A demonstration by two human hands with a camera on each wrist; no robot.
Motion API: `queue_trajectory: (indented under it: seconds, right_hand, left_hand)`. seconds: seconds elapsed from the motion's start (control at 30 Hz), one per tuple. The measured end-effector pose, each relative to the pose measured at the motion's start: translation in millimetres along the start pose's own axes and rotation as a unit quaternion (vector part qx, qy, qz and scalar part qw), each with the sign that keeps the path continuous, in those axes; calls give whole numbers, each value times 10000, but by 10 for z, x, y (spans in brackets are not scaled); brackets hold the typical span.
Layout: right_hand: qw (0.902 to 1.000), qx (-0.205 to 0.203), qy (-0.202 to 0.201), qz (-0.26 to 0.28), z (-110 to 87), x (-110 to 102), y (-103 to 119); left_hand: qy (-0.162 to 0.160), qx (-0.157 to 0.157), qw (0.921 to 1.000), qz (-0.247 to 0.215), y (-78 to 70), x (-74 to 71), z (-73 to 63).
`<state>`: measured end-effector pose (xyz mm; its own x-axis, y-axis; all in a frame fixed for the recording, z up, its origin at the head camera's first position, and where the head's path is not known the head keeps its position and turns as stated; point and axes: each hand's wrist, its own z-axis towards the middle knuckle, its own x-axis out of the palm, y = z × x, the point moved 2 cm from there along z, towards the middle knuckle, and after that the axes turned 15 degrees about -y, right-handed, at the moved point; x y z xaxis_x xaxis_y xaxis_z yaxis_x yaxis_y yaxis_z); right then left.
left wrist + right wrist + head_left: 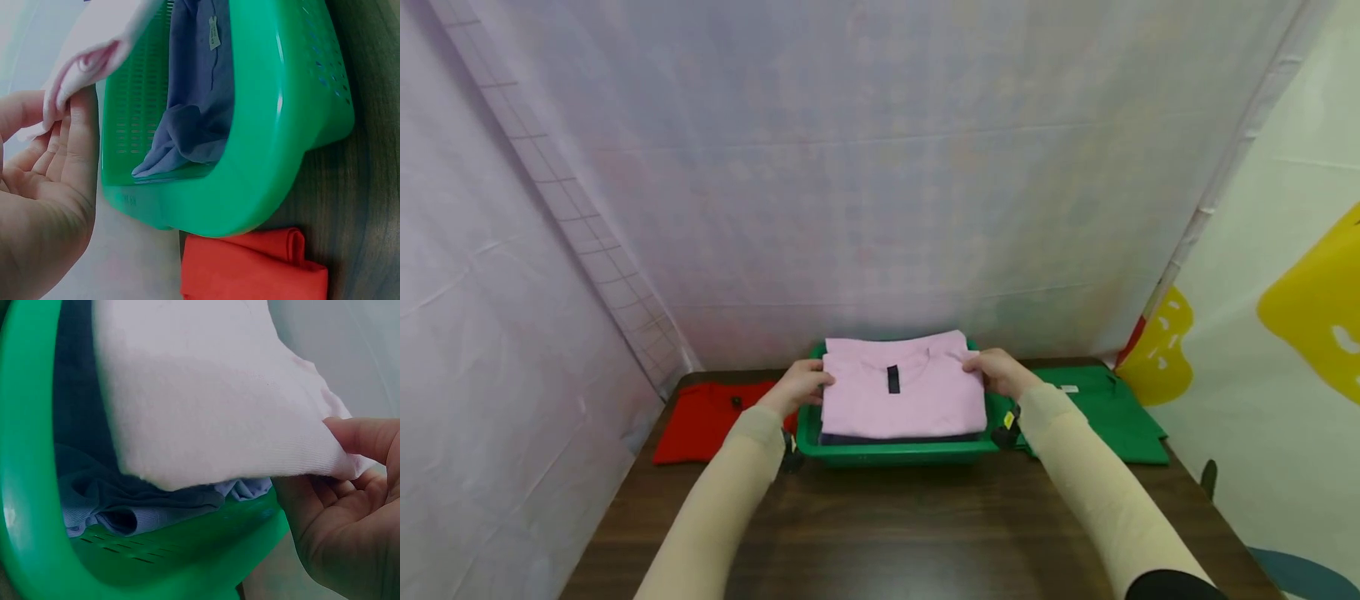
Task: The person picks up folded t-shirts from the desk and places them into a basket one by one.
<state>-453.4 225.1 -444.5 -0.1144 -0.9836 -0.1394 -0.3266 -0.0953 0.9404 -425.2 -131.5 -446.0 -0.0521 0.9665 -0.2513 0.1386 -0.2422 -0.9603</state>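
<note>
A folded pink shirt (902, 408) with a black neck label is held flat over a green plastic basket (895, 454). My left hand (801, 385) pinches its left edge, thumb on top and fingers beneath, as the left wrist view shows. On the opposite edge my right hand (1000, 372) grips the shirt the same way. Inside the basket lies a dark blue garment (200, 81) with a small white tag, mostly covered by the pink shirt in the head view. In the right wrist view, the pink cloth (200, 412) overlaps the blue one.
A folded red garment (700, 425) lies on the brown wooden table (887, 533) left of the basket. To the right is a folded green garment (1120, 421). A pale curtain (910, 183) hangs close behind the table.
</note>
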Motion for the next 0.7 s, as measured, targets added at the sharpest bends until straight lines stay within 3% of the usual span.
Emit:
queue_trajectory:
  seconds: [0.1, 0.7]
  right_hand:
    - [10000, -6, -44, -20, 22, 8, -6]
    - [9977, -199, -103, -634, 66, 140, -62]
  left_hand:
    - [56, 83, 9999, 49, 10, 5, 12]
    - [-217, -261, 9987, 373, 43, 20, 31]
